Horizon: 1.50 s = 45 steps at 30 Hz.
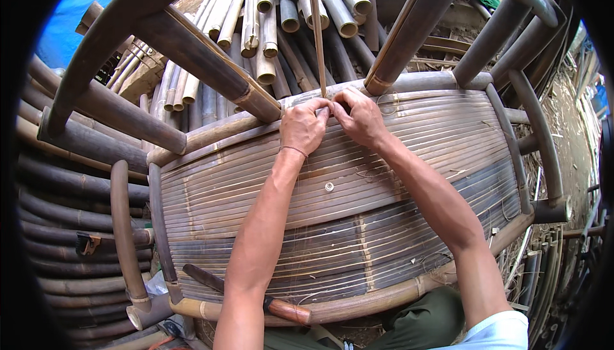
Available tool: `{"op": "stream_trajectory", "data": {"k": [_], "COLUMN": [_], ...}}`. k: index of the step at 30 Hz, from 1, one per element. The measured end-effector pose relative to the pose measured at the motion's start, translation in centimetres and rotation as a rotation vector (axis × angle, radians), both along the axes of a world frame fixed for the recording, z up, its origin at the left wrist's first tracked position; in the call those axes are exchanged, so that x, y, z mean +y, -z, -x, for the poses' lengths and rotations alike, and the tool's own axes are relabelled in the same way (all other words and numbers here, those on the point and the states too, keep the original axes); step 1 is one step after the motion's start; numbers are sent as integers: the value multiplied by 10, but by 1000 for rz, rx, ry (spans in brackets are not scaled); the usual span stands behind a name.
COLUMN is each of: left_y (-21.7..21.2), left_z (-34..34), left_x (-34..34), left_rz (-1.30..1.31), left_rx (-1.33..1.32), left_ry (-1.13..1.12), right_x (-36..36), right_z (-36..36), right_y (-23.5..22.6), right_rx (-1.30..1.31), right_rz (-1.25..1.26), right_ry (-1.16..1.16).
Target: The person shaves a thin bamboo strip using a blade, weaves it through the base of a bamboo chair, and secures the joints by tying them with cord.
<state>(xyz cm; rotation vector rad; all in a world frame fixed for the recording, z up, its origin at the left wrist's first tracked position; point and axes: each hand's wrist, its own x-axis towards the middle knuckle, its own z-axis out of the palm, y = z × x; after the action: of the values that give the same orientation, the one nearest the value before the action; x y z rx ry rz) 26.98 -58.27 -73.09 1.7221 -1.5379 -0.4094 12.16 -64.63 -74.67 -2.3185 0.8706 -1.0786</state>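
1. I had both hands up at the far edge of the bamboo chair seat, close together, right where the slats met the back rail.
2. My left hand was curled shut, its fingertips pinched on the thin cane strip where it reached the seat's far edge.
3. My right hand sat just beside it, touching it, fingers bent down and pinching at the same spot on the strip; exactly how much of the strip it held was hidden by the knuckles.
4. The strip ran straight up from between my hands, away from me, crossing in front of the stacked bamboo poles beyond the chair.
5. The seat lay broad beneath my forearms, its slats running side to side, with a small white ring lying near the middle of it.
6. A dark thick pole slanted down to the far edge at my left, another at my right.
7. A dark-handled tool lay along the near edge of the seat, under my left forearm.
8. A curved armrest stood at the seat's left edge.
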Motion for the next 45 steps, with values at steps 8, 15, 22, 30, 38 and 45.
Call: {"op": "stream_trajectory", "data": {"k": [8,15,22,30,38,45], "left_y": [13,20,16,17,22,16], "left_z": [-15,-12,6,-10,-21,-14], "left_x": [-11,-12,-9,-7,-6,-5], "left_rz": [51,109,122,116,16,13], "left_rx": [614,474,269,238,490,504], "left_ry": [87,43,-270,-17,84,89], "right_x": [-2,-1,2,5,14,3], "right_z": [-2,-8,-7,-10,-3,-5], "right_y": [-2,4,4,6,-2,7], "right_rx": [-89,-79,-66,-110,-63,-6], "right_rz": [-15,54,110,154,48,127], "right_ry": [38,96,89,105,10,128]}}
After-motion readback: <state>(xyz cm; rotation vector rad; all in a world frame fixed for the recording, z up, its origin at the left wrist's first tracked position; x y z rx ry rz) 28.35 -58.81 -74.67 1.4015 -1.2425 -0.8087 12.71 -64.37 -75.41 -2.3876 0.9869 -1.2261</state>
